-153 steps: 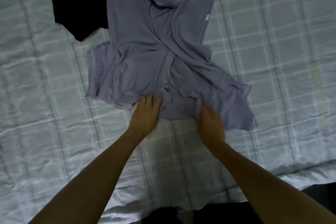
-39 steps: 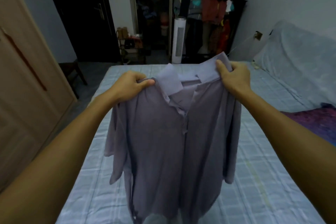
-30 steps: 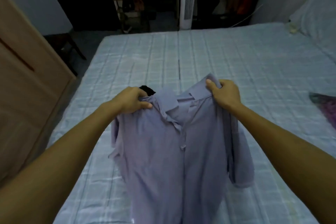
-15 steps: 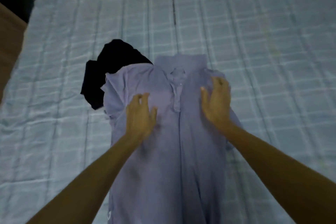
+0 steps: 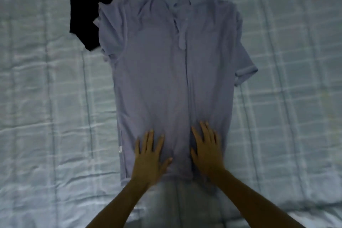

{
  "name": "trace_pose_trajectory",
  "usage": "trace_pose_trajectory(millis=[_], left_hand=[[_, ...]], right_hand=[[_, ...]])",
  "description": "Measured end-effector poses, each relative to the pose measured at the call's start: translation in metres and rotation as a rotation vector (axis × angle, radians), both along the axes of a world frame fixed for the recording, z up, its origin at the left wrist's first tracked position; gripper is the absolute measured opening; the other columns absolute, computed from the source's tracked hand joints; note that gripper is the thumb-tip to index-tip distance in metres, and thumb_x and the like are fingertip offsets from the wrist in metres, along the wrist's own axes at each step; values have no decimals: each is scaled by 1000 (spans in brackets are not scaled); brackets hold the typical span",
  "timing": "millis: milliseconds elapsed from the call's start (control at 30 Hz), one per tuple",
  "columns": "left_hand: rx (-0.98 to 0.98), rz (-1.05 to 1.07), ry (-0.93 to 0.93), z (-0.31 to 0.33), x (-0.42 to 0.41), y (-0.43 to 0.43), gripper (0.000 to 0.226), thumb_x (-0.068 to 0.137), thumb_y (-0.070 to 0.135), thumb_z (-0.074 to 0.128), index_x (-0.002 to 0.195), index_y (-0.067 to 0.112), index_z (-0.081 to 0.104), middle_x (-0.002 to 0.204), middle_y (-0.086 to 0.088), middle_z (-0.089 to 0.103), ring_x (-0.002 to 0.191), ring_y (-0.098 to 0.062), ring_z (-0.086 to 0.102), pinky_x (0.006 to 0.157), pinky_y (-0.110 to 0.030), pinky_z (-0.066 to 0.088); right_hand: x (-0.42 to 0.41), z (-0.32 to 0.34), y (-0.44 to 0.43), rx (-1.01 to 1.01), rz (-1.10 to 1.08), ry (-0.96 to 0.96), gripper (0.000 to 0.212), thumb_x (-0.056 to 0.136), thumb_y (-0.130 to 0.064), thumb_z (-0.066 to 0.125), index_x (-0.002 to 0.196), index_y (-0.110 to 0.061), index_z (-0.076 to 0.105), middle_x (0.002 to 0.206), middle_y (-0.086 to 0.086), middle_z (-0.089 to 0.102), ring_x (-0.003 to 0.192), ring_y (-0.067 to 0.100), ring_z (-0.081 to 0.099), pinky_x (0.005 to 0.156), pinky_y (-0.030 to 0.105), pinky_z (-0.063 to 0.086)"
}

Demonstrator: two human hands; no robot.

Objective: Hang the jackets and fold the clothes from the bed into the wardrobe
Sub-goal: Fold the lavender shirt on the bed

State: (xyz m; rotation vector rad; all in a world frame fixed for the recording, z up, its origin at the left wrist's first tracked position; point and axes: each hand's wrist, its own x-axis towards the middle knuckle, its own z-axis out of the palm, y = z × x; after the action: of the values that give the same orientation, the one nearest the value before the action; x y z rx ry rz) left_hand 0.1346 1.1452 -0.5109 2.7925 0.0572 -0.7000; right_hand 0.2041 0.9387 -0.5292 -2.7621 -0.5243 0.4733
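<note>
A lilac short-sleeved polo shirt (image 5: 159, 72) lies flat and face up on the bed (image 5: 46, 116), collar at the far end, hem towards me. My left hand (image 5: 149, 157) presses flat on the shirt near its hem, fingers spread. My right hand (image 5: 207, 152) lies beside it on the shirt's lower right part, fingers also straight. Neither hand grips anything. The shirt's right sleeve sticks out to the side; the left sleeve is bunched at the edge.
A black garment (image 5: 88, 15) lies crumpled on the bed, partly under the shirt's left shoulder. The pale checked bed cover fills the rest of the view, wrinkled on the left.
I held the shirt up by its shoulders, then laid it down on the bed. My hands have since slid from the chest area down to the hem, flattening the cloth.
</note>
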Motion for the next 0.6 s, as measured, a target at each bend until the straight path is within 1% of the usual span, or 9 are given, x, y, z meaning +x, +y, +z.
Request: trace_pose_trajectory(millis=[67,133,200,300,367,400,433,500,600], left_hand=[[-17,-73,1,0,-11,6,87,78,75,39,146,22,27,150,-20,29,138,-35,23,107,-58,20],[-23,-177,-8,0,-26,21,96,72,80,43,147,23,26,151,-19,28,138,-35,24,105,-61,24],[-11,-250,-21,0,-43,39,95,72,76,45,149,23,24,152,-19,24,138,-37,24,103,-64,26],[29,-263,-68,0,-63,54,77,83,54,50,149,22,26,153,-20,22,138,-42,26,104,-67,24],[36,-278,-97,-2,-71,58,84,72,28,72,146,15,35,149,-23,30,134,-44,33,105,-66,25],[35,-282,-98,-2,-73,60,86,65,15,75,143,11,38,146,-24,36,132,-44,37,105,-64,27],[39,-292,-118,-1,-74,63,82,64,6,69,141,8,40,143,-23,41,130,-42,41,105,-61,30],[55,-301,-145,2,-77,71,64,70,3,48,134,1,47,135,-22,51,122,-40,50,101,-55,38],[85,-302,-110,19,-91,93,57,74,5,34,126,-6,54,126,-25,57,113,-43,57,97,-54,42]], right_hand=[[-17,5,-3,21,-110,31,60,87,-43,43,140,-15,37,147,17,35,133,31,29,107,45,24],[-36,12,-11,59,-177,60,63,89,-49,43,141,-15,37,147,16,31,131,32,31,107,43,25],[-61,16,-27,52,-92,46,72,86,-56,46,141,-12,36,146,18,31,129,34,33,107,43,25],[-92,15,-51,-24,52,27,72,83,-54,52,139,-10,38,142,20,38,128,35,36,105,46,29],[-100,14,-58,-14,34,-9,52,88,-36,49,132,-8,49,137,21,47,124,36,43,98,48,42],[-101,14,-58,4,1,-40,42,88,-23,46,125,-5,57,131,21,54,120,36,50,91,48,48],[-99,16,-59,18,-33,-72,39,86,-13,42,118,-3,63,125,20,59,114,37,56,86,47,53],[-96,24,-61,14,-92,-132,42,80,-4,38,110,-2,68,115,17,66,105,37,63,82,43,54],[-106,37,-83,-73,-170,-133,46,70,9,48,109,-5,68,110,14,69,105,39,63,85,44,51]])
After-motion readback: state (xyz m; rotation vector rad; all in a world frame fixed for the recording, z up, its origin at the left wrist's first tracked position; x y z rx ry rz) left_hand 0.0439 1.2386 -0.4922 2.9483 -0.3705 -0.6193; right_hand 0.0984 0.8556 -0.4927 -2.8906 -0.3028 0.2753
